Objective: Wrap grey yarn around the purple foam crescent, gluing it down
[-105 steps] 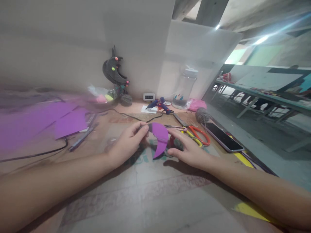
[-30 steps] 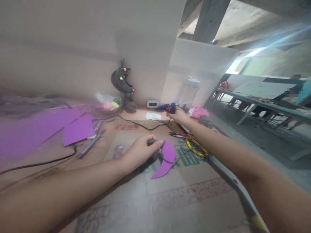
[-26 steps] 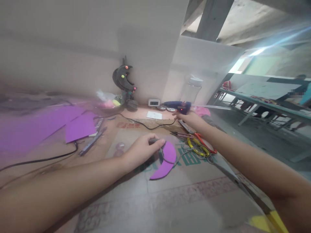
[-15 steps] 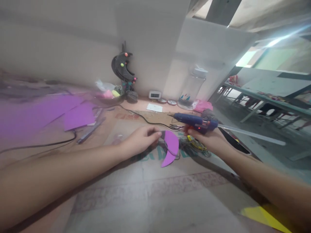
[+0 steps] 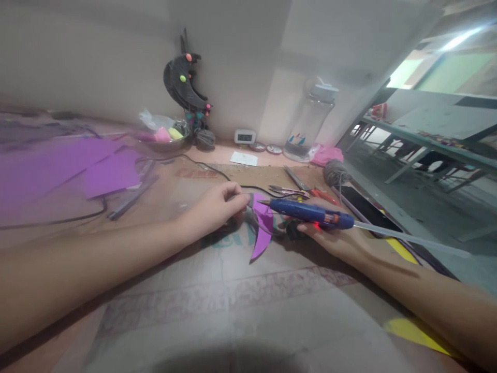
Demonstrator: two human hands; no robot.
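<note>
My left hand point(image 5: 229, 204) pinches the top end of a purple crescent-shaped cutout point(image 5: 262, 241). Grey yarn seems to wrap that end, and a dark strand crosses the crescent's middle. In my right hand point(image 5: 330, 235) is a blue glue gun point(image 5: 310, 211) with a red light glowing on it. A long clear glue stick point(image 5: 411, 238) sticks out of its back. The gun's nozzle lies over the upper part of the crescent; whether it touches cannot be made out. Fingers of my right hand are partly hidden behind the gun.
Behind my hands lie scissors point(image 5: 297, 178), a ball of grey yarn point(image 5: 337, 173) and a phone-like dark slab point(image 5: 367, 207). A water bottle point(image 5: 310, 122), a small digital clock point(image 5: 244, 136) and a dark crescent ornament point(image 5: 184, 85) stand by the wall. Purple sheets point(image 5: 111, 173) lie left.
My right hand has brought the glue gun left and down, its nozzle now over the crescent. The scissors and yarn ball behind it show more. The view has shifted slightly.
</note>
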